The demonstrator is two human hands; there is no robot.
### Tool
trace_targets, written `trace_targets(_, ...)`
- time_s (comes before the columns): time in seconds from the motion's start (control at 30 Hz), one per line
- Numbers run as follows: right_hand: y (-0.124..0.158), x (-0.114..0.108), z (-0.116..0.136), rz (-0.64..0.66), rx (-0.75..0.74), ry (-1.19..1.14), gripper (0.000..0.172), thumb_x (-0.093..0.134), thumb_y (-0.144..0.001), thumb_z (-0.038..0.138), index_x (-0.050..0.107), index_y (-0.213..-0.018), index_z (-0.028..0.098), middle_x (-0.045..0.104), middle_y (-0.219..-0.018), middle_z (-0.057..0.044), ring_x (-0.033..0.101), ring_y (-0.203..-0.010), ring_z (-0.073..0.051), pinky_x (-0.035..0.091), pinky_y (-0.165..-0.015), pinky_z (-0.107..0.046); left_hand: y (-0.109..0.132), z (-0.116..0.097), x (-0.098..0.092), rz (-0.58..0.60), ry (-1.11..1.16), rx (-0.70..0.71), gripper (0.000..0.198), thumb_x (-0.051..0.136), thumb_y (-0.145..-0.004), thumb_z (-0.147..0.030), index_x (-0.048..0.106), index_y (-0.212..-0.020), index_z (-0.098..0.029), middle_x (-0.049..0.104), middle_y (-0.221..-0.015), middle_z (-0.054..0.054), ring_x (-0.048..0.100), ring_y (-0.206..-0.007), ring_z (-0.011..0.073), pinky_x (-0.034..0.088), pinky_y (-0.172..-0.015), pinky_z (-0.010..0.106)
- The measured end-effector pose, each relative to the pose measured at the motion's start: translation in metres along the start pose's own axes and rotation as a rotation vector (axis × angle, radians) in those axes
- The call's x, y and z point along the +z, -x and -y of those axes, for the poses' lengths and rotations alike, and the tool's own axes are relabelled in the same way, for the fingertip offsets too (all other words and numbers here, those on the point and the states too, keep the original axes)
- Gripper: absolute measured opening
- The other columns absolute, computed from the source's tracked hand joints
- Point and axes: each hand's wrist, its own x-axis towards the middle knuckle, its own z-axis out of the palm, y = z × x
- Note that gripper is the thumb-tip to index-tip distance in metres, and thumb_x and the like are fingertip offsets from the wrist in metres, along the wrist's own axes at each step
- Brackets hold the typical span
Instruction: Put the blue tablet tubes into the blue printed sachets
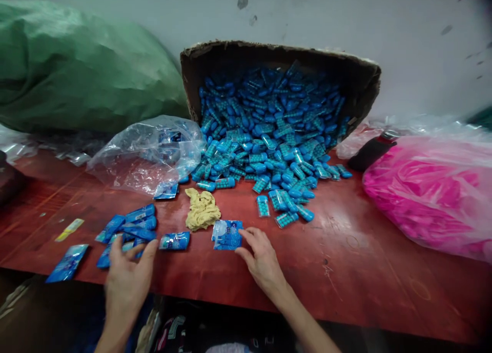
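My left hand (128, 273) hovers at a small pile of blue packets (139, 231), slightly blurred, its thumb and fingers apart with nothing visibly gripped. Fingertips of my right hand (263, 261) reach the right edge of a flat blue packet (226, 234), thumb and fingers spread. Between the hands lies a fuller-looking blue packet (175, 241). A crumpled yellow cloth (202, 209) rests just behind the flat packet. One more blue packet (68, 263) is left of my left hand, near the table's front edge.
A tipped cardboard box (361, 71) spills many small blue-capped clear containers (277, 143) onto the red table (365, 281). Left of it are a clear plastic bag (134, 153) and a large green sack (84, 71). A pink-filled bag (430, 194) and dark bottle (372, 150) stand right.
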Motion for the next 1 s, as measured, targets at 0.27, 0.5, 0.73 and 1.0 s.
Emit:
trace_targets(0.27,-0.034,0.026,-0.011,-0.036,-0.037,0.511,0.020,0.056,-0.081,0.024,0.062,-0.099,0.027,0.059,-0.101,-0.009,0.047,-0.094,-0.026,0.035,-0.075,-0.039,0.033,-0.005,0.030,0.053,-0.061,0.484,0.040,0.053,-0.074,-0.036,0.055,-0.110,-0.021,0.058,-0.106,0.012,0.053,-0.095,0.0287,0.036,-0.086,0.038)
trace_targets(0.5,-0.027,0.025,-0.003,-0.101,-0.097,0.467,0.018,0.050,-0.084,0.017,0.066,-0.086,0.025,0.062,-0.090,-0.007,0.049,-0.086,-0.022,0.031,-0.075,-0.037,0.051,-0.012,0.078,0.390,0.496,0.037,0.038,0.070,-0.058,-0.030,0.062,-0.094,-0.021,0.062,-0.070,0.001,0.056,-0.066,0.0183,0.042,-0.062,0.027)
trace_targets(0.73,-0.004,0.015,0.013,-0.110,-0.095,0.088,0.022,0.055,-0.081,0.020,0.064,-0.100,0.029,0.061,-0.098,-0.006,0.050,-0.092,-0.022,0.035,-0.080,-0.038,0.058,-0.014,0.087,0.674,0.743,-0.309,0.027,0.072,-0.055,-0.031,0.064,-0.071,-0.012,0.060,-0.057,0.000,0.049,-0.047,0.0085,0.033,-0.040,0.018)
trace_targets(1.0,-0.013,0.021,0.008,0.051,0.388,-0.818,0.014,0.058,-0.071,0.028,0.061,-0.070,0.014,0.056,-0.058,0.002,0.048,-0.052,-0.011,0.040,-0.052,-0.023,0.068,-0.018,0.086,0.759,0.845,-0.362,0.020,0.071,-0.058,-0.028,0.065,-0.069,-0.013,0.062,-0.054,0.000,0.051,-0.043,0.0090,0.038,-0.041,0.020)
